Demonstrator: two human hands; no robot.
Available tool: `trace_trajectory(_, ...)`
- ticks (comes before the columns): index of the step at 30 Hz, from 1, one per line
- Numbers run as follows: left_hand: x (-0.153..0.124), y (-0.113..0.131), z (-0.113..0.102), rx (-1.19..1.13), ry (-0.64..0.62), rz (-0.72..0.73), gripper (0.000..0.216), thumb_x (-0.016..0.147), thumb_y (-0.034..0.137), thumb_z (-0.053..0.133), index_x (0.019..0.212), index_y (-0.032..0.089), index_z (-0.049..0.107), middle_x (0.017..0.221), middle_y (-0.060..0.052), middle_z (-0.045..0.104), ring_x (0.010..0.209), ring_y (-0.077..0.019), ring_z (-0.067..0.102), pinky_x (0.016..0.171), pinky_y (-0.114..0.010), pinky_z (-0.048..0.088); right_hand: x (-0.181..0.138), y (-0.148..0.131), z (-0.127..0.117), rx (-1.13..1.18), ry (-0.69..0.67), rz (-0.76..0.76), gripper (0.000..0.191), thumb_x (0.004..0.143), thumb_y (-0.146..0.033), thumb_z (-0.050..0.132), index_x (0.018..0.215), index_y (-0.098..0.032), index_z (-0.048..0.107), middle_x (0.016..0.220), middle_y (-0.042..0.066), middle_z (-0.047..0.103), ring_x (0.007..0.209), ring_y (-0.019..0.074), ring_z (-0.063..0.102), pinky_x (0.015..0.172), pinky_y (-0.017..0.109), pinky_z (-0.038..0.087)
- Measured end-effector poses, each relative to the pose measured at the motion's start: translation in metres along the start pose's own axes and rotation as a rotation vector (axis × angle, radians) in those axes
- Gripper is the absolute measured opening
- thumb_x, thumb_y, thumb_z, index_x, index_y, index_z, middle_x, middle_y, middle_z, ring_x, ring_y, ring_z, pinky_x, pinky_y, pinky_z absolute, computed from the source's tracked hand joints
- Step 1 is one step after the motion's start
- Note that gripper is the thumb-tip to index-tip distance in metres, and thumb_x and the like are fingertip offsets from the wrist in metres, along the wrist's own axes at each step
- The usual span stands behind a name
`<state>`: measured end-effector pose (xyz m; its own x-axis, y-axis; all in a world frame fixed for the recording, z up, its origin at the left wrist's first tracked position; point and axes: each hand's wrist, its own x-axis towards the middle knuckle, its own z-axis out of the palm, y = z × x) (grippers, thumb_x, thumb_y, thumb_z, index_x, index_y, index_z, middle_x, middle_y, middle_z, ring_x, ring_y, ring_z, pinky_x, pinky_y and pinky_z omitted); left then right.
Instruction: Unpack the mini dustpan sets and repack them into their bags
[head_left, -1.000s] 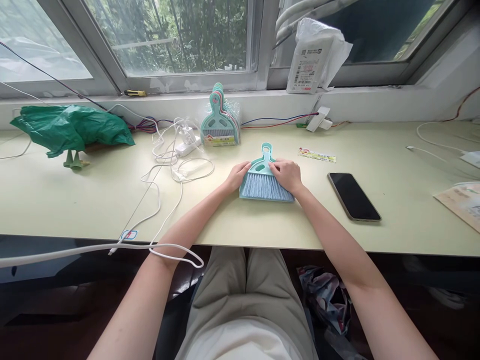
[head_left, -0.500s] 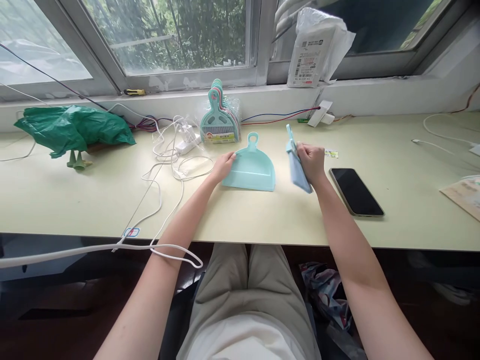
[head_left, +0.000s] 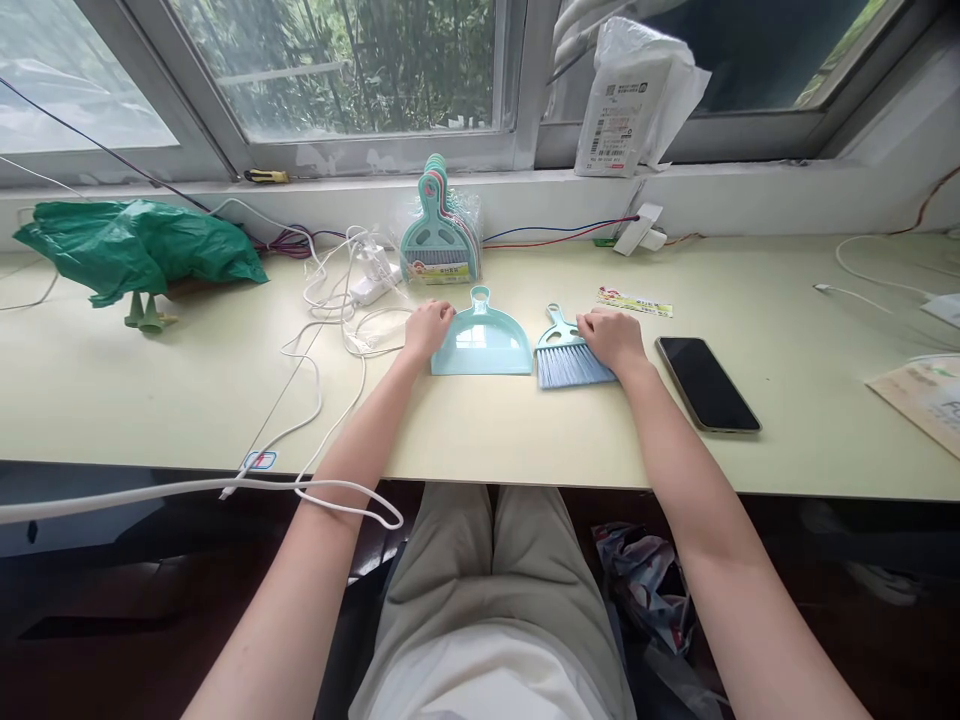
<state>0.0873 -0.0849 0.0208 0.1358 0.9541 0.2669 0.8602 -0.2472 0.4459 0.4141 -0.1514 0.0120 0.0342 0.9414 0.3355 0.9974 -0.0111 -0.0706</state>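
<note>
A pale turquoise dustpan (head_left: pixel 482 345) lies on the table with its ring handle pointing to the window. My left hand (head_left: pixel 430 328) is closed on its left edge. To the right of it is a small hand brush (head_left: pixel 573 362) with blue bristles, lying flat or nearly so, its handle also pointing away from me. My right hand (head_left: pixel 612 338) grips the brush's right side, fingers curled, and hides that end. Just beyond this hand a printed paper strip (head_left: pixel 636 302) rests on the tabletop.
Packaged dustpan-and-brush sets (head_left: pixel 440 235) stand against the wall. White cables (head_left: pixel 315 370) sprawl at left and hang over the front edge across my left forearm. A green plastic bag (head_left: pixel 142 250) is far left; a phone (head_left: pixel 708 384) lies right, a paper packet (head_left: pixel 919 395) beyond it.
The brush has turned from edge-on to its broad face showing and come down beside the dustpan. The dustpan has shifted slightly left and straightened. The paper strip is more exposed.
</note>
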Motion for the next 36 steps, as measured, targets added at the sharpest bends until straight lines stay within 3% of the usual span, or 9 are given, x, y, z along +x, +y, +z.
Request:
trace_trajectory(5,0.001,-0.004,-0.007,-0.109,0.254,-0.061,0.032,0.096,0.032,0.039,0.087,0.023,0.068,0.09,-0.005,0.071,0.086,-0.0204,0.063,0.071,-0.03,0.038,0.004,0.009,-0.005,0.092,0.162,0.198,0.05,0.1,-0.033,0.032,0.077,-0.016,0.072,0.083,0.014,0.071,0.078,0.0248,0.061,0.069,0.032,0.033)
trace_trajectory(11,0.006,-0.012,-0.008,-0.17,0.307,-0.113,0.031,0.095,0.031,0.04,0.086,0.023,0.068,0.082,-0.004,0.07,0.081,-0.0194,0.063,0.07,-0.029,0.037,0.004,0.014,-0.009,0.163,0.268,0.367,0.058,0.102,-0.04,0.027,0.073,-0.016,0.071,0.078,0.016,0.07,0.077,0.0269,0.06,0.071,0.035,0.036)
trace_trajectory(20,0.002,-0.006,-0.01,-0.167,0.225,-0.107,0.032,0.094,0.033,0.04,0.087,0.022,0.07,0.083,-0.004,0.072,0.078,-0.0183,0.062,0.07,-0.029,0.038,0.001,-0.004,-0.007,0.168,0.106,0.245,0.045,0.095,-0.035,0.038,0.073,-0.018,0.073,0.08,0.014,0.071,0.08,0.0268,0.061,0.069,0.035,0.036)
trace_trajectory(25,-0.001,0.004,-0.01,-0.26,0.096,-0.011,0.034,0.094,0.042,0.044,0.09,0.019,0.069,0.084,-0.004,0.072,0.076,-0.0166,0.061,0.068,-0.027,0.04,-0.004,-0.027,-0.007,0.179,0.007,0.128,0.036,0.091,-0.043,0.046,0.079,-0.021,0.072,0.096,0.011,0.072,0.089,0.0258,0.059,0.068,0.034,0.037)
trace_trajectory(30,-0.002,0.004,-0.002,-0.113,0.037,-0.016,0.019,0.088,0.033,0.054,0.094,0.022,0.069,0.103,-0.006,0.072,0.101,-0.0221,0.061,0.079,-0.03,0.043,-0.008,-0.038,-0.007,0.043,-0.084,0.219,0.035,0.083,-0.048,0.058,0.094,-0.018,0.071,0.104,0.016,0.068,0.101,0.0312,0.056,0.074,0.037,0.04)
trace_trajectory(33,-0.002,0.002,0.002,-0.019,-0.052,-0.049,0.017,0.086,0.03,0.056,0.088,0.022,0.07,0.103,-0.008,0.073,0.099,-0.0242,0.061,0.079,-0.033,0.043,-0.006,-0.033,-0.008,0.057,-0.142,0.253,0.041,0.082,-0.055,0.058,0.093,-0.018,0.072,0.108,0.016,0.067,0.107,0.0327,0.054,0.079,0.039,0.042)
trace_trajectory(36,-0.001,0.002,0.003,0.022,-0.035,-0.076,0.019,0.085,0.033,0.056,0.079,0.021,0.069,0.095,-0.009,0.074,0.092,-0.0248,0.062,0.074,-0.033,0.042,-0.005,-0.026,-0.007,0.096,-0.166,0.245,0.043,0.08,-0.059,0.059,0.091,-0.019,0.073,0.109,0.014,0.066,0.108,0.0323,0.054,0.084,0.041,0.041)
